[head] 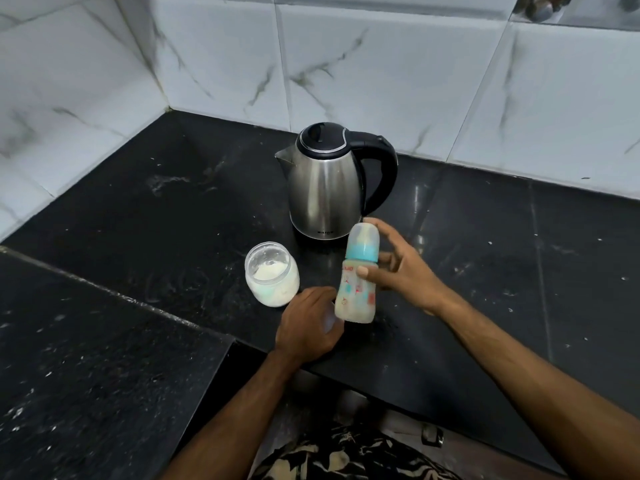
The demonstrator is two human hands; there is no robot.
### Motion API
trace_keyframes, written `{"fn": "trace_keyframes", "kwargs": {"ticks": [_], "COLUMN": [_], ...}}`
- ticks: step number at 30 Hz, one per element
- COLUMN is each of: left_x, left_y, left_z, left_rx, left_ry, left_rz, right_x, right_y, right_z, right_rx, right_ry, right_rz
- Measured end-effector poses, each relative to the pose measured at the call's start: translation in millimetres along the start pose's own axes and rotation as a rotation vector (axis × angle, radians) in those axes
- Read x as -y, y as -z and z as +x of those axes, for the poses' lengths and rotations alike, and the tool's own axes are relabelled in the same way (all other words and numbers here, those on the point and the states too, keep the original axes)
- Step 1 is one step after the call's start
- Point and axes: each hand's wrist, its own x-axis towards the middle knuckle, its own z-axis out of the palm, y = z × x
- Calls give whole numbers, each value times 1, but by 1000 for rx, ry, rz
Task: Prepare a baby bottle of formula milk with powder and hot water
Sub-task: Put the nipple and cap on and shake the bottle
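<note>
2 hands in frame, both low centre. Right hand [401,268] holds the baby bottle [358,275]: thumb pressed on the front just under the blue collar, index finger up along the clear cap, other fingers loosely spread behind. Bottle upright, tilted slightly, capped, cloudy pale liquid inside; base at or just above the black countertop [519,271], contact unclear. Left hand [308,327] sits at the bottle's 8 o'clock, knuckles up, fingers curled under, touching the bottle's lower side; can't tell whether it grips anything. Open powder jar [272,273] at the bottle's 9 o'clock, near but apart, white powder inside, no lid on. Steel kettle [332,181] at the bottle's 12 o'clock, lid closed, spout toward 9, black handle toward 3. Marble-pattern tiled wall [381,64] behind.
</note>
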Motion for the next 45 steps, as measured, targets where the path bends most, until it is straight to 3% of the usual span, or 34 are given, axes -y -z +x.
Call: {"fn": "trace_keyframes", "kwargs": {"ticks": [1,6,8,11,12,13,16,18,20,23,24,28,30,32,35,37,41,43,45], "left_x": [0,-3,-2,-1,-1,-1,-1,-2,-1,-1,-1,-3,-3,-3,-3,-3,-1,-2,-5], "left_y": [0,0,0,0,1,0,-2,-2,-1,0,1,0,0,0,1,1,-2,-1,1], "left_z": [-1,-3,-2,0,0,-1,-2,-2,-2,-1,-1,-3,-2,-1,1,0,-2,-2,-1], "left_rx": [-5,-60,-46,-6,1,-7,-45,-58,-51,-14,-11,-51,-56,-51,-40,-46,-62,-68,-68], "left_ry": [2,-8,-7,2,5,2,-11,-20,-17,-16,-14,-13,-14,-21,-27,-26,-18,-14,-27], "left_rz": [-3,-23,-8,9,6,1,-8,-16,-17,-7,-9,-24,-31,-27,-10,-10,-19,-20,-14], "right_x": [1,12,9,-1,-2,1,14,16,13,4,3,17,17,14,4,9,17,16,12], "right_y": [2,19,13,4,4,5,14,17,11,0,0,10,13,5,-6,-3,14,10,-2], "right_z": [2,24,19,3,3,5,19,26,19,5,5,24,29,20,2,6,25,22,10], "right_rx": [-8,-418,-352,-11,22,-17,-344,-430,-314,23,39,-326,-396,-266,61,13,-365,-344,-147], "right_ry": [6,142,119,8,1,26,132,166,119,34,36,119,150,108,45,65,149,153,103], "right_rz": [3,432,338,-29,-56,-10,284,379,275,-40,-54,254,357,251,-19,0,360,348,153]}}
